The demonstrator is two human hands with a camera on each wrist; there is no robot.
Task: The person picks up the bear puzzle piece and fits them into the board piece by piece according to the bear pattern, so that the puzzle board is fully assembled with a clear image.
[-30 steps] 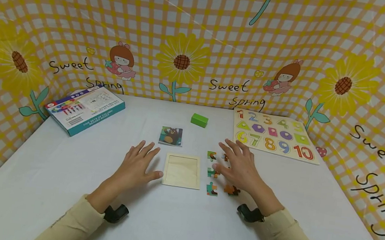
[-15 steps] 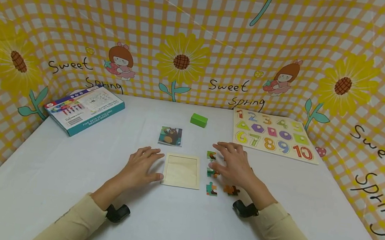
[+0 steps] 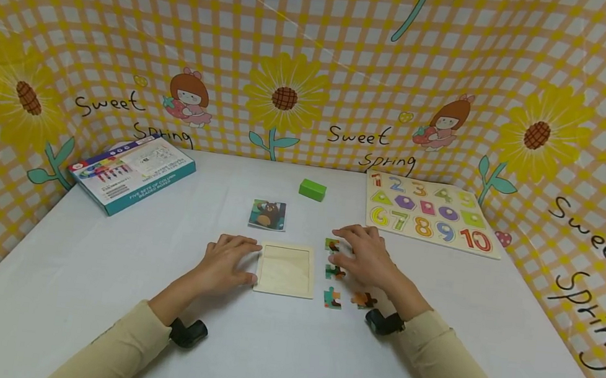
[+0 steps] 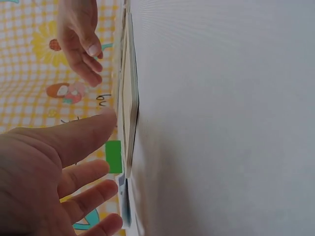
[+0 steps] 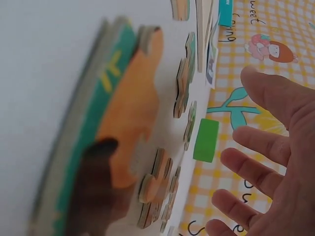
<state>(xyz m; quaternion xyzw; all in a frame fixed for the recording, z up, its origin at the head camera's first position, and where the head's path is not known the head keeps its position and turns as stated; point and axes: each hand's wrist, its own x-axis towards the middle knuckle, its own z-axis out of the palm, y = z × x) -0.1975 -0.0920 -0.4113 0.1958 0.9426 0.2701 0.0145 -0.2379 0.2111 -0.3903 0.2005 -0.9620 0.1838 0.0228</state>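
My left hand is at the left side of a shallow square wooden puzzle tray, thumb and fingertips right at its edge, fingers spread. In the left wrist view the tray appears edge-on beyond that thumb. To the tray's right, jigsaw pieces in green, orange and brown lie flat in two columns. Over their upper part hovers my right hand, fingers loosely bent and holding nothing; it hides some pieces. Close to the right wrist camera lies an orange, brown and green piece.
Behind the tray lies a bear picture card, with a green block farther back. A number board is at the back right, a teal-sided box at the back left. Patterned cloth walls the white table.
My left hand has come in to the tray's left edge, its fingers lowering. My right hand has shifted slightly left and down over the pieces. The objects stay put.
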